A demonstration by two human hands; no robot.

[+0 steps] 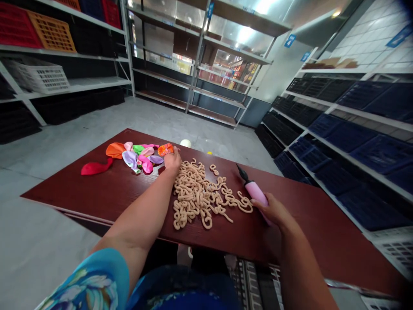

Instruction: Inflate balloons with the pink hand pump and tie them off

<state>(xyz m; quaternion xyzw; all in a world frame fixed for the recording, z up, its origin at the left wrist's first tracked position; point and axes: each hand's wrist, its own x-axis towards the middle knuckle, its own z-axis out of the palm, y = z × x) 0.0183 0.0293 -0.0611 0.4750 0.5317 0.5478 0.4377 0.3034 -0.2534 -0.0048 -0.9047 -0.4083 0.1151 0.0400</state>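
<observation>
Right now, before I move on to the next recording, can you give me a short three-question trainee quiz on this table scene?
1. True or false: the left hand and the right hand are both on the pink pump.
2. Where does the left hand reach? A the coloured flat balloons; B a pair of scissors; C a roll of tape.
3. Fill in: the beige curly strands lie ___ the two hands.
Key: 1 false; 2 A; 3 between.

Bright overhead ceiling lamps (263, 6) glare — edges bend wide-angle, corners darken, shadows stay soft.
</observation>
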